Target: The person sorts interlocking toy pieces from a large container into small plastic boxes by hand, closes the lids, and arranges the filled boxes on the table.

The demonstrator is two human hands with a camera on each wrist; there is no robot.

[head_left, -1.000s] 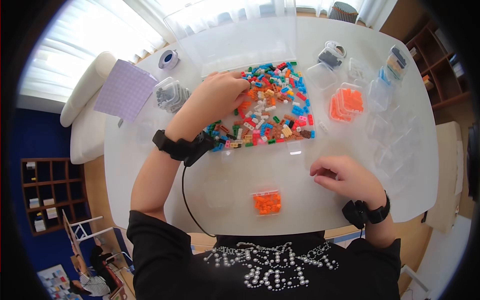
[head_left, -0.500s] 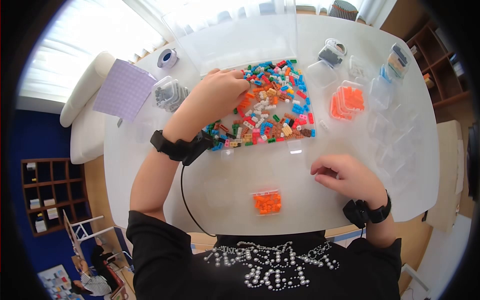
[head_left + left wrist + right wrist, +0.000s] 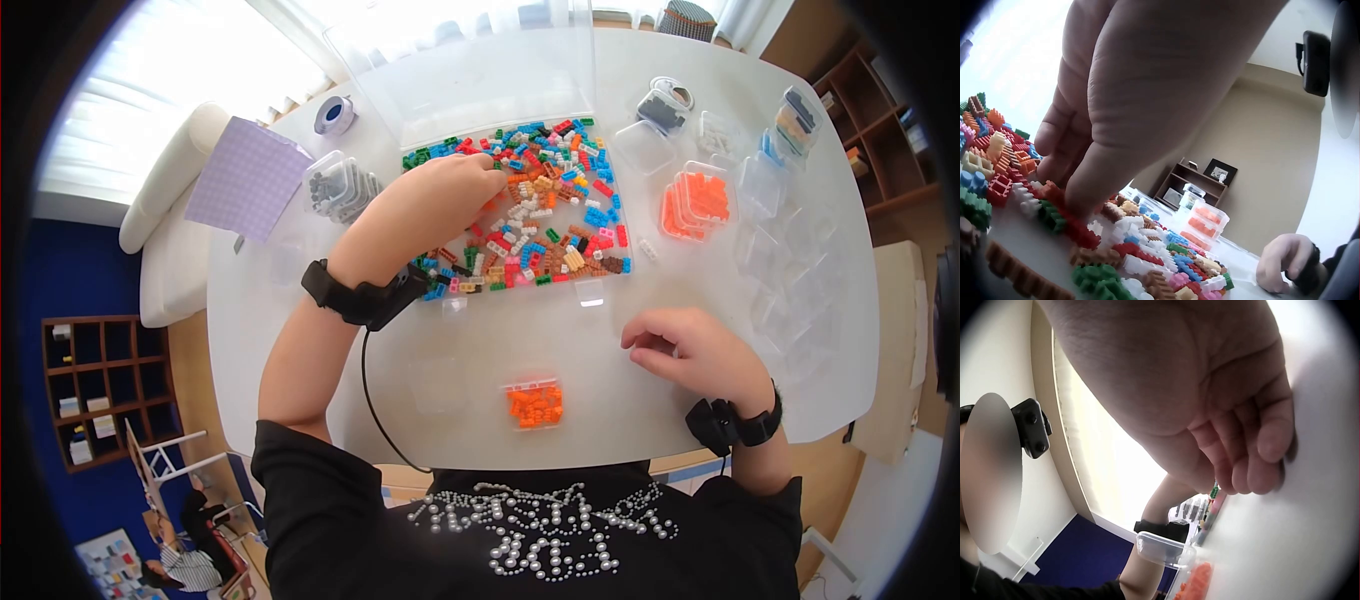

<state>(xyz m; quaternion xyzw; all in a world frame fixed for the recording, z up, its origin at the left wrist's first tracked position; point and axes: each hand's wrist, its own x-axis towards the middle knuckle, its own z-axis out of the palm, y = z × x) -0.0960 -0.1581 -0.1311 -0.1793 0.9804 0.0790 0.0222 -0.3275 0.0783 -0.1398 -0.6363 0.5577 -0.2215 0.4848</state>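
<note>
Case (image 3: 567,214), twelve o'clock: mixed bricks (image 3: 522,212); left hand (image 3: 445,196) among them, grip unclear. Tub (image 3: 532,384), six o'clock: orange bricks (image 3: 535,406). Right hand (image 3: 692,347), four o'clock: fingers loosely curled.

Loose mixed bricks (image 3: 522,212): small, plastic, ribbed or notched, in red, blue, green, white, orange, brown, pink and tan. Lie jumbled at many angles across the shallow base of a clear case (image 3: 569,217), with lid (image 3: 490,85) raised on the far side. Crowd around the fingertips of the left hand (image 3: 445,197), with a red brick (image 3: 1082,234) right at the thumb; pinched or merely touched, hard to tell. Small clear box (image 3: 530,384) of orange bricks (image 3: 535,406): sits apart, nearer the wearer than the case, left of the right hand (image 3: 695,350).
</note>
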